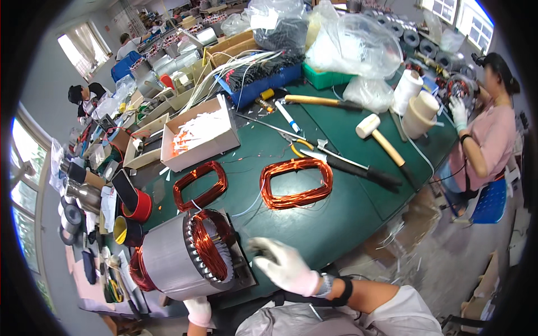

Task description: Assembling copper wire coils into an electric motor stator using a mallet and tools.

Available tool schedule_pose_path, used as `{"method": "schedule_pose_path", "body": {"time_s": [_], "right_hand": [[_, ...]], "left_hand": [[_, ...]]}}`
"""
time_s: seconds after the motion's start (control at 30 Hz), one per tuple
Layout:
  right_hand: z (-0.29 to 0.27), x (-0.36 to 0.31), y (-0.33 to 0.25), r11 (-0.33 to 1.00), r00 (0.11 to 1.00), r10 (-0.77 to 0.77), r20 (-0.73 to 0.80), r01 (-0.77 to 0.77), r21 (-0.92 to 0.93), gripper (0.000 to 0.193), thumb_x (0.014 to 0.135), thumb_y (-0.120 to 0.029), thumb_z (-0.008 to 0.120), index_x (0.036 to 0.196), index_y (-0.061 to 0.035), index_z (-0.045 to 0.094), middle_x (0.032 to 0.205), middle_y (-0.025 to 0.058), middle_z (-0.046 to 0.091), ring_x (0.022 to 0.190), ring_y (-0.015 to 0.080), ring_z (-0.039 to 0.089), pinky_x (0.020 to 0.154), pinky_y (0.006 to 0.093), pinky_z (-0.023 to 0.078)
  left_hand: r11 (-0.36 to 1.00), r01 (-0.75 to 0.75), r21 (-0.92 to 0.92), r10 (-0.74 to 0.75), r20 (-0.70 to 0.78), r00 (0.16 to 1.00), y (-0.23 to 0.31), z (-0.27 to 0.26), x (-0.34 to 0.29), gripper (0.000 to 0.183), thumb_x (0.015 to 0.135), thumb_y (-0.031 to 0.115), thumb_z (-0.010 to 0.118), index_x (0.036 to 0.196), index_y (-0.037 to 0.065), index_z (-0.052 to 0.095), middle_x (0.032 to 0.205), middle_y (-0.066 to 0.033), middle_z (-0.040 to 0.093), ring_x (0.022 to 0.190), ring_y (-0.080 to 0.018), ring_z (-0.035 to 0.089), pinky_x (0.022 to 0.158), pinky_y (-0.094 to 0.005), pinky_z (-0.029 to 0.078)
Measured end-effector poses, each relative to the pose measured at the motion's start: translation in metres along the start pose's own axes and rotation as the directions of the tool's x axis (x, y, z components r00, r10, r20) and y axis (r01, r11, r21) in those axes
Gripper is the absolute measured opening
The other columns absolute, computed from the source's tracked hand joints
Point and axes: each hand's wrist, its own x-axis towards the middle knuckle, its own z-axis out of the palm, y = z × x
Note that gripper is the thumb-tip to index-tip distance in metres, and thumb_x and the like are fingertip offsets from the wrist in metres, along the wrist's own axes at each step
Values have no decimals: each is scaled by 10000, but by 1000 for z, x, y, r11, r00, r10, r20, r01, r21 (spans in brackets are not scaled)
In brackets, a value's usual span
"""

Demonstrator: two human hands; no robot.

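A grey cylindrical motor stator (pixel 171 255) lies on its side at the near left of the green table, with copper windings (pixel 210 246) in the slots of its right end. My left hand (pixel 197 309), in a white glove, is at the stator's lower side; its fingers are hidden beneath or behind the metal. To the right of the stator, my right hand (pixel 284 267) hovers in a white glove with dark, soiled fingertips. Its fingers reach toward the windings, apart, and I see nothing in them. Beyond lie two loose copper wire coils, a smaller coil (pixel 200 186) and a larger coil (pixel 296 183).
A cardboard box (pixel 202 151) of white paper strips stands behind the coils. Toward the right lie a white-headed mallet (pixel 386 144), a black-handled tool (pixel 358 169), pliers (pixel 297 144) and thread spools (pixel 420 113). A co-worker (pixel 485 129) sits at the far right.
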Motion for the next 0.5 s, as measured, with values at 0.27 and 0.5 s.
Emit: {"method": "schedule_pose_path", "body": {"time_s": [0.27,0.5], "right_hand": [[-221,40,-52,447,923,-230,-307,-181,-876,283,885,-184,690,1138,-57,704,982,190,698,961,352,700,863,461,555],[-188,55,-43,241,871,-460,172,309,-920,464,761,-193,817,1180,-57,670,961,114,640,974,321,626,869,443,503]], "left_hand": [[986,103,-130,-113,-74,991,33,-3,10,276,954,-37,530,1203,-90,638,1114,-204,715,1056,-317,688,977,-386,503],[1000,28,-3,-28,-172,985,51,1,16,326,879,-85,542,1191,-84,634,1080,-189,720,1014,-319,705,935,-371,524]]}}
